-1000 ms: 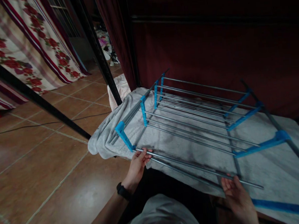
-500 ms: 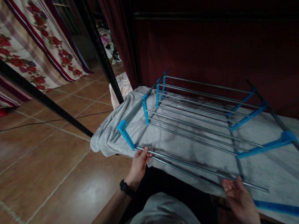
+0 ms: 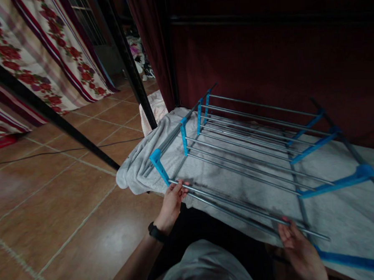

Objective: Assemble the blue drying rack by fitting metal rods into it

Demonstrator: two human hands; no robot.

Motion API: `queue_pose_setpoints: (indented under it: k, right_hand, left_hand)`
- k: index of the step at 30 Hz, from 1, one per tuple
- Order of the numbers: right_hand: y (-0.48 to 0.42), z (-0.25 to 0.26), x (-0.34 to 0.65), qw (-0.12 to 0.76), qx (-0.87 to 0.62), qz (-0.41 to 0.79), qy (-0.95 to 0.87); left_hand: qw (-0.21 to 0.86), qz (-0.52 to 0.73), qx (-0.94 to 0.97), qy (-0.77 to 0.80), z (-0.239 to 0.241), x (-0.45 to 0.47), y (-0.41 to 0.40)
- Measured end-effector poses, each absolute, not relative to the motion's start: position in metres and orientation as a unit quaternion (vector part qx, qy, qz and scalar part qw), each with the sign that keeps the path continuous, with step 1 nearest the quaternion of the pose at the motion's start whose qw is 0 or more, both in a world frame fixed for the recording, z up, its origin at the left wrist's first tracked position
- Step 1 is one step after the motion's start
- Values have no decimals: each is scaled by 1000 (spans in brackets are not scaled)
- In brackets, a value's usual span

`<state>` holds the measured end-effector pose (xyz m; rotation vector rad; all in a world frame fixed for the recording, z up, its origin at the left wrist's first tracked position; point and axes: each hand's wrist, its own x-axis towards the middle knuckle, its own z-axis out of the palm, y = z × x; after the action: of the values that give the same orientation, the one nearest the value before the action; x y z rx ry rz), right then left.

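Note:
A metal rod (image 3: 228,201) lies across the near side of a drying rack (image 3: 244,153) made of grey tubes and blue plastic brackets. My left hand (image 3: 173,201) pinches this rod close to its left end, which touches the lower tip of the front-left blue bracket (image 3: 159,166). Near the other end, the fingers of my right hand (image 3: 297,245) are closed around the rod, whose free tip sticks out to the right. Just below runs a second grey tube (image 3: 228,215). At the lower right another blue bracket (image 3: 353,261) lies partly behind my right hand.
The rack rests on a grey blanket (image 3: 141,171) over a bed. Black metal posts (image 3: 133,63) rise at the left, and a dark red curtain (image 3: 248,61) hangs behind. A thin cable (image 3: 65,150) crosses the tiled floor (image 3: 68,213). Flowered curtains (image 3: 44,51) hang farther left.
The rod has slid slightly left, its left end now at the bracket's tip and its right tip nearer my right hand. The view has shifted a little. Both hands keep their hold.

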<state>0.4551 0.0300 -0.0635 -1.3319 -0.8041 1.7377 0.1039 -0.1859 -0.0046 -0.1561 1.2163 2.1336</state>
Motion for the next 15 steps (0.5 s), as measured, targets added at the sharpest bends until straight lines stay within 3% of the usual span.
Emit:
queue_pose_setpoints:
  k: [15]
  right_hand:
    - [33, -67, 453, 381, -519, 745, -178]
  left_hand:
    - [321, 823, -69, 464, 4, 102, -187]
